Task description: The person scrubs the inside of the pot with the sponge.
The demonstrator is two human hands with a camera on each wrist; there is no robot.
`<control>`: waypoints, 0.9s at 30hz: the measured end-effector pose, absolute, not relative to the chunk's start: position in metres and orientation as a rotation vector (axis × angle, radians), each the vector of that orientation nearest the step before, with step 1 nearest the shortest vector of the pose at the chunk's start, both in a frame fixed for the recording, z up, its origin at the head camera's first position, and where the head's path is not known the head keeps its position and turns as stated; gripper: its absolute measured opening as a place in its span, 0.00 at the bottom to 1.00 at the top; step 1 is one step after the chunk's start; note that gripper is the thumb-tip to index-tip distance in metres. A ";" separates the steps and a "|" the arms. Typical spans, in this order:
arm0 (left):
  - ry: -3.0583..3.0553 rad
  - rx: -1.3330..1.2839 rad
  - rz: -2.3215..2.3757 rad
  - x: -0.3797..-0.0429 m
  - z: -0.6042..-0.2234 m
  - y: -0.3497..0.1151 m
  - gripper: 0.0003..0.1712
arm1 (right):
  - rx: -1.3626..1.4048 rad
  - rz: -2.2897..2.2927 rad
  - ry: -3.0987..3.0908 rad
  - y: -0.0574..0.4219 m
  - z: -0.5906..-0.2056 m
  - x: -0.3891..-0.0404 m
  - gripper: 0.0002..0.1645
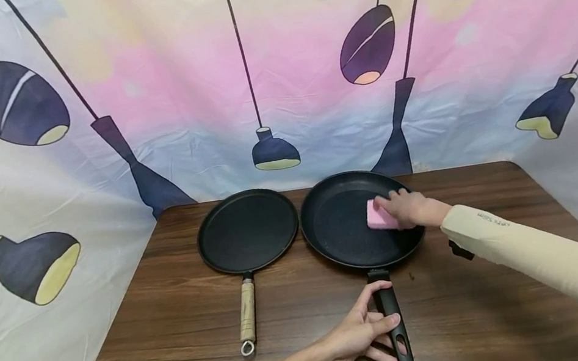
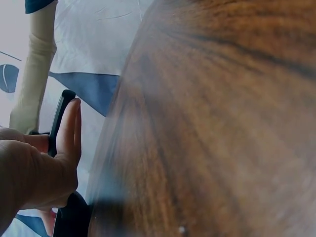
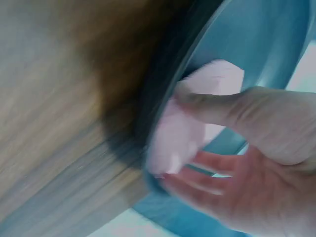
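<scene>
A deep black frying pan [image 1: 336,223] stands at the back of the table, its black handle [image 1: 389,302] towards me. My left hand [image 1: 357,334] grips that handle, thumb on top and fingers beneath; the left wrist view shows the hand [image 2: 44,170] from the side around the handle. Inside the pan, my right hand [image 1: 409,208] holds a pink sponge [image 1: 377,217] against the right part of the surface. In the right wrist view the thumb and fingers of the hand [image 3: 261,163] pinch the sponge [image 3: 180,133] near the pan's rim; this view is blurred.
A flat black griddle pan [image 1: 248,229] with a wooden handle [image 1: 247,309] lies just left of the frying pan. Both are on a brown wooden table [image 1: 175,320]. Behind the table hangs a cloth [image 1: 184,65] printed with lamps.
</scene>
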State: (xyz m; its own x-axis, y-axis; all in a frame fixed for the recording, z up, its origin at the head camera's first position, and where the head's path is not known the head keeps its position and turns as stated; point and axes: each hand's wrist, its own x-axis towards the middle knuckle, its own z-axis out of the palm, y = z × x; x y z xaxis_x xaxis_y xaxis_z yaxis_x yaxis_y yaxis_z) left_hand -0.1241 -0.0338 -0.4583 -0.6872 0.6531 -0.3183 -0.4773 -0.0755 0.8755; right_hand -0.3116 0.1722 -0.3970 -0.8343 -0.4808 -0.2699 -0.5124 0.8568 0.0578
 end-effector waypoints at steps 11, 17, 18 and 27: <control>1.460 0.212 1.860 -0.124 -0.456 -0.027 0.33 | -0.580 -0.039 2.887 0.158 -0.413 -0.355 0.32; 1.469 0.204 1.863 -0.125 -0.455 -0.027 0.34 | -0.542 0.136 2.902 0.152 -0.411 -0.353 0.31; 1.470 0.202 1.863 -0.125 -0.455 -0.027 0.34 | -0.496 0.177 2.916 0.153 -0.409 -0.350 0.31; 1.469 0.187 1.858 -0.122 -0.457 -0.031 0.34 | -0.206 0.147 2.672 0.148 -0.388 -0.315 0.44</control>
